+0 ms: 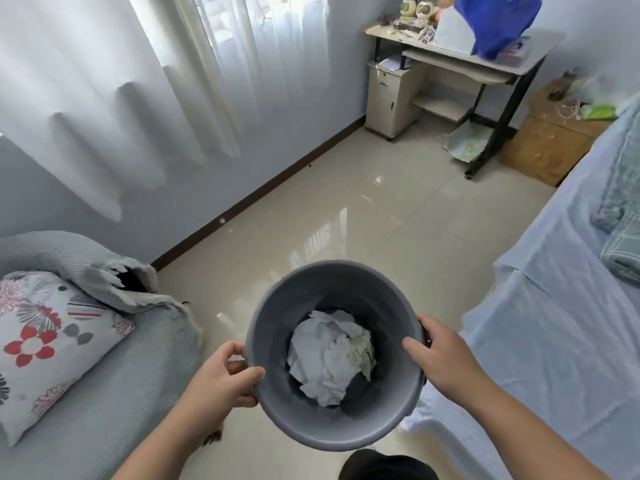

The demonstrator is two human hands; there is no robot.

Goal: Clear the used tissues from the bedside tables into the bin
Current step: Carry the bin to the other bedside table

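I hold a round grey bin (332,429) in front of me above the tiled floor, its open mouth facing up. Crumpled white tissues (329,358) fill its bottom. My left hand (221,379) grips the left rim, thumb inside and fingers curled round the outside. My right hand (440,355) grips the right rim the same way. A wooden bedside table (550,143) stands far right beside the bed, with cords and a green packet on top.
A bed with a pale blue sheet (554,323) runs along the right. A grey sofa with a floral pillow (45,341) sits at the left. A cluttered desk (464,50) and a small cabinet (391,95) stand at the far wall. Glossy floor tiles (363,209) lie between.
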